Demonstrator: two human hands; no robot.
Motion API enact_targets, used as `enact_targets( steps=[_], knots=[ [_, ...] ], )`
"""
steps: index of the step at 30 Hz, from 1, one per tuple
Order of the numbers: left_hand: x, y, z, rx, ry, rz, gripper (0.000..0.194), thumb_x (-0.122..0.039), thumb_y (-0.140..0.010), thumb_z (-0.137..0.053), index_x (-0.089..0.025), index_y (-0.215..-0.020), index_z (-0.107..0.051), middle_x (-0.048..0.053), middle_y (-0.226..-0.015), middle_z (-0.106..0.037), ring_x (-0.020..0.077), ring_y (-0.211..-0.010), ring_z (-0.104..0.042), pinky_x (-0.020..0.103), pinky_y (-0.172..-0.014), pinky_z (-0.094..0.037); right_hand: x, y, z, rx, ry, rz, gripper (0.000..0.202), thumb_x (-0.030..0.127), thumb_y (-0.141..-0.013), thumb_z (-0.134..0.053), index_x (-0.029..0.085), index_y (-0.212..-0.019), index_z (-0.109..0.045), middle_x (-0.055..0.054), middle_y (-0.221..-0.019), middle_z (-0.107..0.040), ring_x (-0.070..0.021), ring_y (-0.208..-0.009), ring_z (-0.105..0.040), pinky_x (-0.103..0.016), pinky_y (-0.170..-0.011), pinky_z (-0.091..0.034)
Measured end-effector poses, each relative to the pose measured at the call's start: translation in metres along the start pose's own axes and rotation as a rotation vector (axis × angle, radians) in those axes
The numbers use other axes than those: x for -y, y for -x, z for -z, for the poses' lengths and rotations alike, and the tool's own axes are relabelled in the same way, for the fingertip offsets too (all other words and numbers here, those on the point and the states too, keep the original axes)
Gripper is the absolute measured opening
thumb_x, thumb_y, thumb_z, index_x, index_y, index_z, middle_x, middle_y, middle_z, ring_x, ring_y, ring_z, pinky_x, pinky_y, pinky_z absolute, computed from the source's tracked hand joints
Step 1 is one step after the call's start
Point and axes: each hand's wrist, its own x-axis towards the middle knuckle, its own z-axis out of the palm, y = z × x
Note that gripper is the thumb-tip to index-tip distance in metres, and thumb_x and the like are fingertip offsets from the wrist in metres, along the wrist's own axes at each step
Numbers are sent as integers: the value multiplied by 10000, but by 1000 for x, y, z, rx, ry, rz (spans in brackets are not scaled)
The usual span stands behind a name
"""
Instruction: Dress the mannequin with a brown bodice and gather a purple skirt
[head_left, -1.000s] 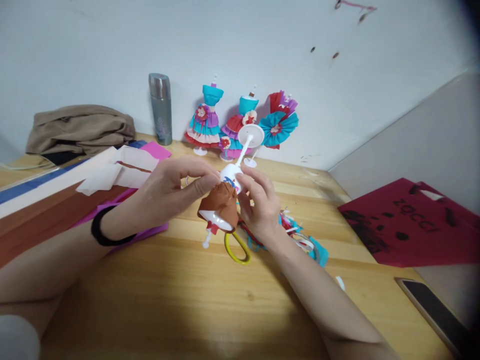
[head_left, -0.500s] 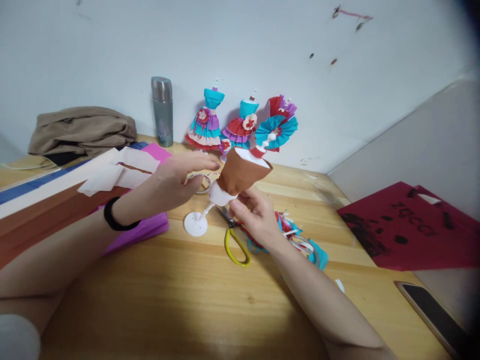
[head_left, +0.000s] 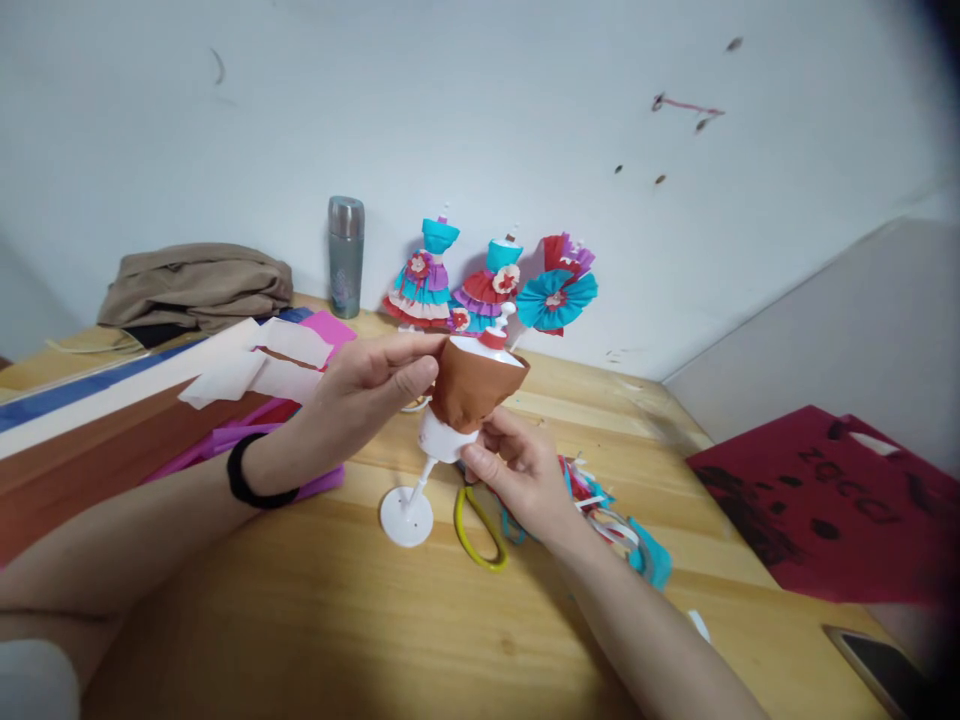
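A small white mannequin [head_left: 444,440] on a round-based stand tilts over the wooden table, its upper body wrapped in brown crepe paper [head_left: 478,388]. My right hand [head_left: 517,470] grips its lower body from the right, thumb in front. My left hand [head_left: 375,385] is at the left side of the brown wrap, its fingers stretched out with their tips against the upper edge. A red band circles the mannequin's neck. Yellow-handled scissors [head_left: 480,535] lie beneath my right hand, their blades mostly hidden.
Three dressed mannequins [head_left: 420,285] and a flask [head_left: 346,260] stand along the wall. Crepe paper sheets [head_left: 97,455] and a brown cloth [head_left: 195,285] lie left. Colourful scraps [head_left: 649,555], a red bag [head_left: 817,500] and a phone [head_left: 881,670] are on the right.
My left hand has come in to touch the brown wrap. The mannequin is more upright, and the whole view has shifted, with the background lower in the picture.
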Motion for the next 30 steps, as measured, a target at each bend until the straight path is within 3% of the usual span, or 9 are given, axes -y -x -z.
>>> enact_targets(
  steps=[4, 8, 13, 16, 24, 30],
  knots=[
    [2, 0, 1, -9, 73, -4, 308, -398, -943, -581, -181, -1093, -741, 71, -1063, -764, 219, -946, -717, 333, -844, -586, 5, 1, -2, 23, 32, 5, 319, 471, -880, -623, 156, -936, -635, 0, -700, -540, -129, -595, -494, -269, -544, -356],
    [3, 1, 3, -80, -49, -65, 271, -370, -938, -602, -213, -1113, -738, 68, -1085, -760, 209, -937, -711, 323, -794, -590, 9, 3, -2, 38, 55, 15, 297, 453, -881, -619, 158, -917, -633, -3, -698, -543, -131, -601, -492, -272, -551, -363],
    [4, 1, 5, -238, -277, -472, 199, -231, -903, -657, -249, -1082, -741, 68, -1081, -746, 207, -978, -688, 346, -816, -579, 5, 3, -1, 65, 4, -9, 315, 469, -883, -622, 165, -960, -646, 8, -690, -523, -125, -590, -484, -267, -541, -373],
    [0, 0, 9, -185, -426, -654, 214, -147, -894, -646, -219, -1075, -735, 74, -1066, -726, 193, -1000, -675, 352, -881, -560, 3, 3, -1, 85, -24, -21, 317, 477, -887, -620, 169, -961, -641, 8, -690, -526, -125, -589, -486, -269, -545, -391],
    [-16, -3, 22, -9, -500, -596, 66, -171, -899, -648, -191, -922, -707, 40, -925, -729, 151, -892, -678, 240, -750, -553, 6, 6, -3, 136, -41, -20, 303, 470, -900, -614, 181, -992, -632, 2, -677, -538, -128, -598, -483, -267, -550, -429],
    [-23, -5, 31, 73, -531, -571, 109, -169, -917, -616, -198, -834, -681, 34, -877, -721, 156, -843, -674, 241, -725, -521, 6, 8, -4, 156, -13, -32, 347, 523, -888, -609, 181, -943, -630, -5, -685, -539, -127, -589, -488, -262, -530, -438]
  ],
)
